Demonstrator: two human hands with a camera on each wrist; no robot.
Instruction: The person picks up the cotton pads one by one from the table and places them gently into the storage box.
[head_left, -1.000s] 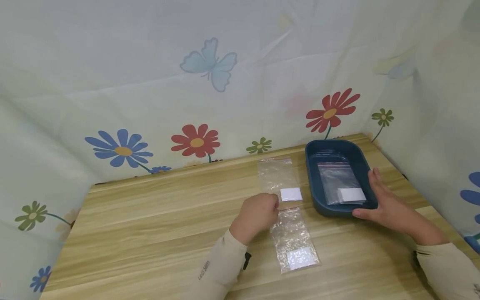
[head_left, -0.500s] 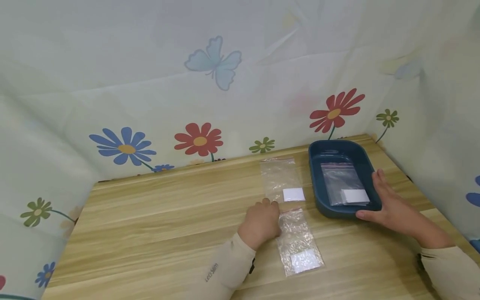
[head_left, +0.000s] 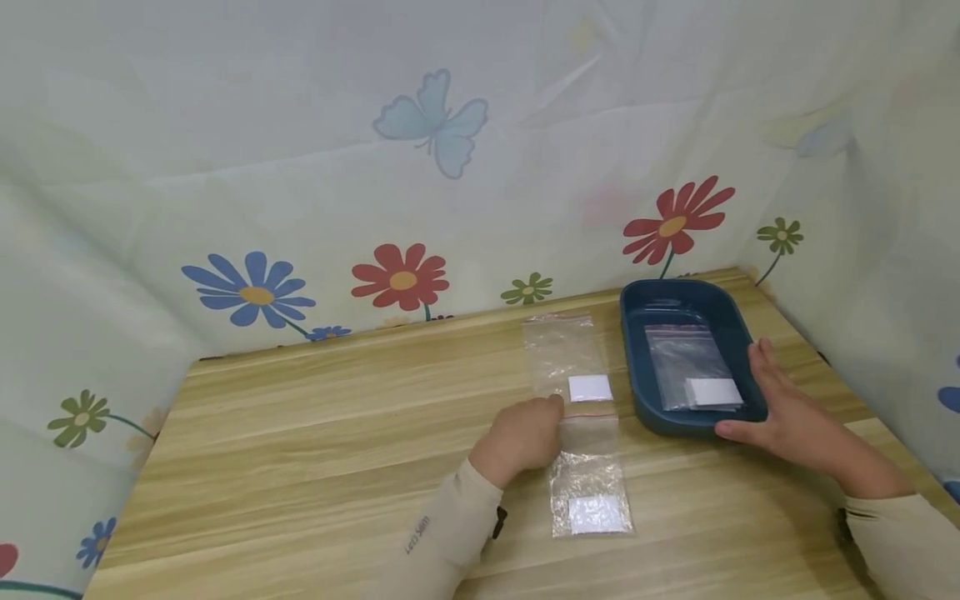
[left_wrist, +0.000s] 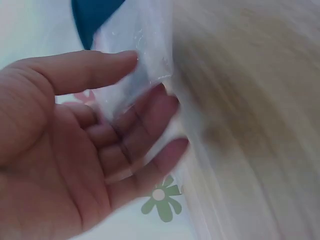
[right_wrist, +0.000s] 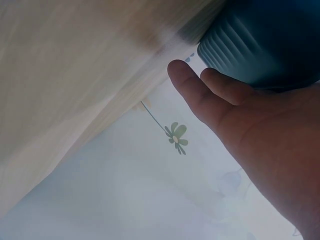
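A clear zip bag (head_left: 590,475) with a white label lies near the front of the table. My left hand (head_left: 522,437) pinches its upper left corner, fingers curled and tips hidden in the head view. Clear plastic shows between thumb and fingers of the left hand (left_wrist: 100,120) in the left wrist view. Just beyond lies a second zip bag (head_left: 562,354) with a white label. To the right stands a dark blue tray (head_left: 633,367) holding more labelled zip bags (head_left: 686,358). My right hand (head_left: 791,429) rests against the tray's near right corner with fingers straight.
The wood-grain table (head_left: 315,433) reaches left of the bags. A pale cloth backdrop (head_left: 300,183) printed with flowers and a butterfly rises behind and at both sides.
The left hand's fingers have curled onto the near bag's corner. That bag has turned straighter, its lower end swinging left. The right hand and tray have kept their places.
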